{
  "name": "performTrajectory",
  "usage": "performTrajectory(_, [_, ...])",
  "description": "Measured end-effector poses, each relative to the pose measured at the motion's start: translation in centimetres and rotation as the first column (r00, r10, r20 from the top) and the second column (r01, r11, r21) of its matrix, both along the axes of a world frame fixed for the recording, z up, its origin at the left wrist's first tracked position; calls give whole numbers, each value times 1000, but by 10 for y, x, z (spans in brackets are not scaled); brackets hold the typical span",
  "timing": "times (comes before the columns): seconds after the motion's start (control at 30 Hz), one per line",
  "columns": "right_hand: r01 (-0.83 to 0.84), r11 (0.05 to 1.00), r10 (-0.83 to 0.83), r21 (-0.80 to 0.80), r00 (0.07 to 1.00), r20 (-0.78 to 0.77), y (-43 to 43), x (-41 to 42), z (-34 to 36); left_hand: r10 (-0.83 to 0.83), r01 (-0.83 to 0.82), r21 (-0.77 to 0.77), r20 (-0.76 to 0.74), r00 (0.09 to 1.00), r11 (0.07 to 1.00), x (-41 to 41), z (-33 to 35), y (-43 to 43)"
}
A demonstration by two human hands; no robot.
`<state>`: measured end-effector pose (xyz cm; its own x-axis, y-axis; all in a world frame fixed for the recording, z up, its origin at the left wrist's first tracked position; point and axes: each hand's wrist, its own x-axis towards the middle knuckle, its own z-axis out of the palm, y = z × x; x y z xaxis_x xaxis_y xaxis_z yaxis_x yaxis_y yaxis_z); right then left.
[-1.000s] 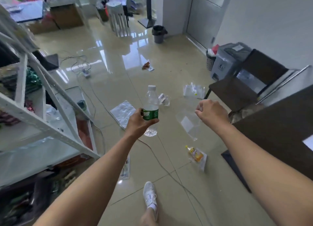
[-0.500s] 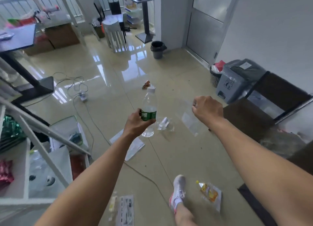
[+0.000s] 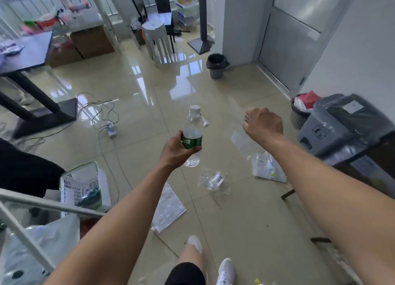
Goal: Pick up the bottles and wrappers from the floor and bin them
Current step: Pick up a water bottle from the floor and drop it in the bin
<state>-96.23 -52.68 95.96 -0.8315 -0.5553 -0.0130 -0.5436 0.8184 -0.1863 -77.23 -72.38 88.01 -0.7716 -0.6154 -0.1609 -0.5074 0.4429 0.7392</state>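
Firmly gripped the bottle [image 3: 193,133] round its green label with the left hand [image 3: 177,150], fingers and thumb curled about it; held it upright, white cap on top, in the air above the floor [image 3: 139,88]. Held the right hand [image 3: 264,125] as a closed fist, knuckles up, level with the bottle and well apart from it, apparently pinching a clear wrapper [image 3: 241,141] hanging faintly beneath; could not make out the fingertips themselves. Saw more litter on the tiles below both arms: a crumpled wrapper [image 3: 213,181] between the forearms, a printed wrapper [image 3: 268,169] just beside the right forearm, a flat bag [image 3: 168,210] beside the left forearm. Noted a dark bin [image 3: 215,67] far ahead by the door [image 3: 295,38], lined in black, and a grey bin [image 3: 333,130] with a lid at the right, a small mesh basket [image 3: 298,115] of rubbish just behind it. Noted also a power strip [image 3: 111,129] to the left, a white basket [image 3: 79,186] nearer, and a white shoe [image 3: 226,272] at the bottom edge
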Motion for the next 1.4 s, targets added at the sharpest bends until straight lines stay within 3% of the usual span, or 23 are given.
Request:
performTrajectory(0.4, [42, 999, -41, 10, 999, -21, -235, -207, -3, 21, -20, 40, -32, 999, 999, -214, -15, -231])
performTrajectory(0.67, [137, 990, -137, 6, 990, -39, -308, -340, 4, -41, 41, 28, 10, 999, 999, -359, 8, -341])
performTrajectory(1.0, [148, 987, -150, -60, 988, -30, -379, -567, -13, -33, 33, 7, 26, 999, 999, -584, -14, -404])
performTrajectory(1.2, [133, 991, -133, 17, 991, 2, -401, -715, -27, 15, -22, 72, 100, 995, 997, -728, -31, -425])
performTrajectory(1.4, [115, 993, -116, 35, 992, 43, -459, -841, -18, 48, -50, 78, 34, 998, 996, -839, -15, -455])
